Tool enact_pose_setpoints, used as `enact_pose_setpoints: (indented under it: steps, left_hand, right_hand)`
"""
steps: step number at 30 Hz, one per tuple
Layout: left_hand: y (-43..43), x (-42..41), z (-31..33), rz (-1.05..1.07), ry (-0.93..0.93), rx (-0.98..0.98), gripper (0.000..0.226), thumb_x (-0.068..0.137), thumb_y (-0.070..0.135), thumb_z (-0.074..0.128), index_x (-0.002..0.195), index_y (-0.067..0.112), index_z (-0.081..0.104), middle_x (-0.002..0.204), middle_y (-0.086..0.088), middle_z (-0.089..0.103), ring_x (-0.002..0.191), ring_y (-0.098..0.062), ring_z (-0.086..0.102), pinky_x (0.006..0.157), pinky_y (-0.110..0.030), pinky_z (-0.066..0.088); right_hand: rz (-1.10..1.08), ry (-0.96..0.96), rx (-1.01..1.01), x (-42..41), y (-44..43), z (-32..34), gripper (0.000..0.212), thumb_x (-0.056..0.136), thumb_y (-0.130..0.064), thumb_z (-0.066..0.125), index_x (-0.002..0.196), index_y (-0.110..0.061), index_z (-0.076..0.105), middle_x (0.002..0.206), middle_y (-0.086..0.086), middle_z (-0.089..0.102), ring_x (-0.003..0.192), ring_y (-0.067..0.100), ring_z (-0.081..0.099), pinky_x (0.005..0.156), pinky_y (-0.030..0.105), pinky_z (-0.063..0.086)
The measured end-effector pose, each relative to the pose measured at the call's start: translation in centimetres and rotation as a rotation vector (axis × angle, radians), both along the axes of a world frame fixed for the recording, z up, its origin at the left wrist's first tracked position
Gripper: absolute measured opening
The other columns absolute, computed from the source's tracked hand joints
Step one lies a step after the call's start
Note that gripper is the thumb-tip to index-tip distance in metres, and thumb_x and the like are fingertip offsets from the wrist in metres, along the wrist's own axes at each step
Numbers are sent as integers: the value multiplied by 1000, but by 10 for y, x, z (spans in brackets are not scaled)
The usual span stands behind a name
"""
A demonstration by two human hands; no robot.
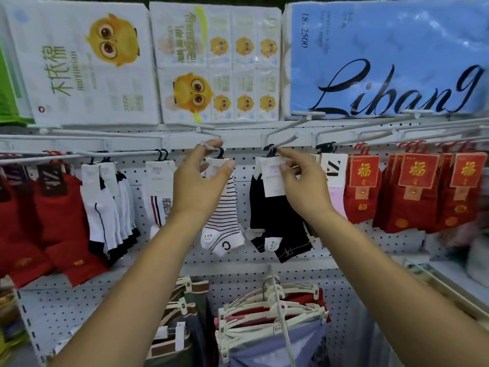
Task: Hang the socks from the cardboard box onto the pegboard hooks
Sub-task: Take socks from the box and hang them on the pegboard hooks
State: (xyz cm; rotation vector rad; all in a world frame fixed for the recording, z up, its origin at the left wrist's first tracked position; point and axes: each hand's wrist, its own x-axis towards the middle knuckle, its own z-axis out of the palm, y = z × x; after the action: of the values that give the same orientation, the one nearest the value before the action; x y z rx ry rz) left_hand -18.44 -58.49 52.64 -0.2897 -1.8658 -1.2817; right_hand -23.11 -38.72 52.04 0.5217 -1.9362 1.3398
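Note:
A white sock with black stripes (225, 215) hangs by a black hanger from a white pegboard hook (211, 147). My left hand (197, 181) curls round its top, forefinger at the hook's tip and thumb in front of the label. Just to the right, a black sock pair (277, 223) with a white label (274, 181) hangs from another hook (284, 143). My right hand (300, 182) pinches the top of that label, its forefinger stretched along the black hanger. No cardboard box is in view.
Red socks (412, 192) fill the hooks to the right and the far left (53, 207); white-and-navy socks (105, 202) hang left of centre. Tissue packs (87, 62) sit on the shelf above. Clothes on white hangers (272, 313) hang below, along the pegboard (251, 263).

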Motion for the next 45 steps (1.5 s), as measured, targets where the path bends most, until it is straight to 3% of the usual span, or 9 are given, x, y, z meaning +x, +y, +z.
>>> enact_pose_setpoints:
  steps: [5, 10, 15, 22, 25, 28, 38, 42, 45]
  left_hand:
    - [1, 11, -1, -37, -12, -45, 48, 95, 30, 70, 141, 30, 56, 141, 16, 56, 125, -2, 51, 114, -28, 42]
    - [9, 33, -20, -44, -83, 5, 58, 96, 33, 69, 149, 34, 44, 148, 16, 49, 135, -9, 46, 114, -30, 39]
    - [24, 59, -63, -144, -191, -144, 57, 97, 39, 65, 150, 34, 44, 154, 16, 45, 141, -6, 41, 119, -34, 34]
    - [100, 122, -127, -323, -207, -296, 44, 97, 33, 66, 139, 31, 57, 144, 24, 48, 131, 18, 38, 112, -16, 36]
    - [152, 155, -154, -382, -221, -358, 44, 95, 33, 68, 138, 29, 58, 140, 23, 48, 129, 13, 39, 107, -1, 27]
    - [211, 192, -185, -468, -280, -400, 46, 95, 35, 66, 140, 26, 57, 139, 22, 47, 127, 13, 36, 102, 4, 22]
    - [392, 300, -315, -694, -574, -500, 46, 95, 28, 69, 139, 18, 58, 143, 11, 53, 134, -8, 47, 113, -29, 38]
    - [434, 325, -365, -758, -703, -625, 49, 94, 26, 72, 139, 14, 59, 145, 4, 56, 133, -16, 50, 109, -19, 39]
    - [458, 326, -389, -780, -772, -694, 49, 94, 27, 72, 139, 11, 59, 144, 0, 58, 132, -17, 52, 109, -30, 43]
  right_hand:
    - [-59, -13, 67, 4, -6, -2, 40, 100, -8, 55, 137, -21, 60, 100, -13, 52, 97, 12, 56, 87, 16, 43]
    - [-146, -48, 78, 18, 2, -14, 40, 100, -7, 53, 138, -19, 57, 128, 1, 56, 103, 8, 55, 80, -1, 41]
    - [-153, -46, 88, 70, 34, -51, 39, 100, -12, 57, 139, -17, 56, 123, -6, 55, 111, 8, 55, 99, 24, 49]
    - [-295, -164, 233, 180, 120, -128, 44, 95, -32, 68, 136, -19, 58, 131, -8, 59, 119, 4, 53, 99, 19, 42]
    - [-365, -243, 252, 239, 169, -162, 42, 94, -30, 68, 133, -18, 59, 131, -8, 58, 119, 3, 51, 95, 9, 38]
    - [-424, -362, 254, 304, 226, -198, 44, 93, -37, 66, 133, -20, 59, 133, -7, 58, 125, 11, 50, 101, 19, 38]
    - [-645, -796, 243, 493, 398, -336, 37, 86, -28, 75, 121, -19, 67, 119, -1, 66, 110, 16, 60, 95, 17, 41]
    - [-651, -1029, 161, 546, 429, -382, 44, 86, -26, 72, 129, -17, 64, 131, 0, 63, 122, 17, 56, 101, 28, 45]
    - [-651, -1164, 57, 564, 445, -406, 46, 89, -27, 71, 133, -20, 60, 136, -3, 59, 127, 15, 53, 103, 25, 42]
